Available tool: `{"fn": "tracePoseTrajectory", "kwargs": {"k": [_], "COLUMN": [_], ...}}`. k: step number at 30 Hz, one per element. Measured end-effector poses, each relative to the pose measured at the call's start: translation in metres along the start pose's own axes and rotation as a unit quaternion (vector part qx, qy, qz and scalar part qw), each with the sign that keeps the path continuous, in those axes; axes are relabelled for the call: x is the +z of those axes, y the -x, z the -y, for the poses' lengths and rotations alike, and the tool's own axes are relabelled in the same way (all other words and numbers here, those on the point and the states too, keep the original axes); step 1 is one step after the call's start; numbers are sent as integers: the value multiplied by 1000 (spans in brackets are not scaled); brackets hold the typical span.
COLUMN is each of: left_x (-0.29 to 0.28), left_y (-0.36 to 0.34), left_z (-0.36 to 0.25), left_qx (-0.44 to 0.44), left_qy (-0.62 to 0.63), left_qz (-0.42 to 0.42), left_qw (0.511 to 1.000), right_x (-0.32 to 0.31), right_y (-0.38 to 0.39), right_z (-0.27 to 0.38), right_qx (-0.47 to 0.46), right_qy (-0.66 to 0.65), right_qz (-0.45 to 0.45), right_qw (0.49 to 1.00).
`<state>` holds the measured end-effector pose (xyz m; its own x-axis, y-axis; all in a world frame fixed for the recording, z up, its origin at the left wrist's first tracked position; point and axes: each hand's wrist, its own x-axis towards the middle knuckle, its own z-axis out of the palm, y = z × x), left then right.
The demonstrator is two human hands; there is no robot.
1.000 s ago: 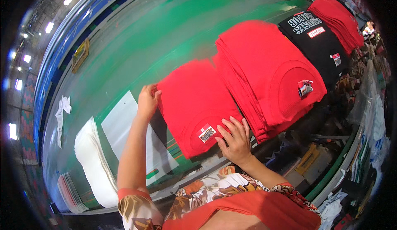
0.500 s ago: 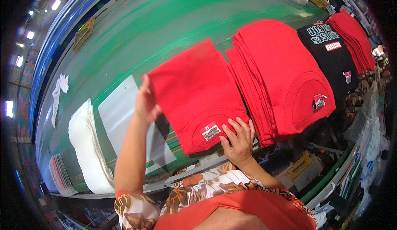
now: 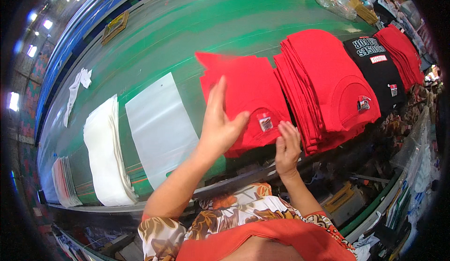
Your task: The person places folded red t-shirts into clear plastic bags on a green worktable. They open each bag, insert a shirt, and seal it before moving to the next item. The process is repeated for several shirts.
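A folded red T-shirt lies on the green table in front of me, its collar and small label toward me. Its far left corner sticks out as a blurred flap of cloth. Over the shirt's left side is my left hand, fingers pointing away and thumb spread, nothing gripped. Beside the collar, at the shirt's near right edge, my right hand has its fingers stretched out. To the right stands a stack of folded red T-shirts.
Farther right are black shirts and another red stack. A translucent sheet, a white stack and a small pile of thin sheets lie left on the green table. Clear plastic sits at the far right.
My left hand has left the shirt's left edge and moved right, over the cloth. The shirt's far left corner now juts out. My right hand has slid off the collar to its right edge.
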<state>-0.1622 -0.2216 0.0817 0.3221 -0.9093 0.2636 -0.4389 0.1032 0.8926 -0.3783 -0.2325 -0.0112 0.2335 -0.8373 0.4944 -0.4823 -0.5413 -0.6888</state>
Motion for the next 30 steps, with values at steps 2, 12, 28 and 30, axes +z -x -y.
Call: {"fn": "tracePoseTrajectory", "kwargs": {"k": [2, 12, 28, 30], "left_x": [-10, -137, -233, -235], "left_y": [-12, 27, 201, 197], "left_z": [-29, -67, 161, 140], "left_qx": [6, -232, -220, -214], "left_qy": [46, 426, -22, -124], "left_qz": [-21, 3, -65, -7], "left_qw": [999, 875, 973, 969], "right_x": [-5, 19, 162, 161], "right_y": [-4, -11, -12, 2], "right_z": [-1, 112, 142, 124], "right_qx": [84, 408, 144, 125], "right_qy": [-80, -615, -136, -138], "right_qz": [-23, 288, 416, 417], "right_qw": [993, 610, 887, 890]}}
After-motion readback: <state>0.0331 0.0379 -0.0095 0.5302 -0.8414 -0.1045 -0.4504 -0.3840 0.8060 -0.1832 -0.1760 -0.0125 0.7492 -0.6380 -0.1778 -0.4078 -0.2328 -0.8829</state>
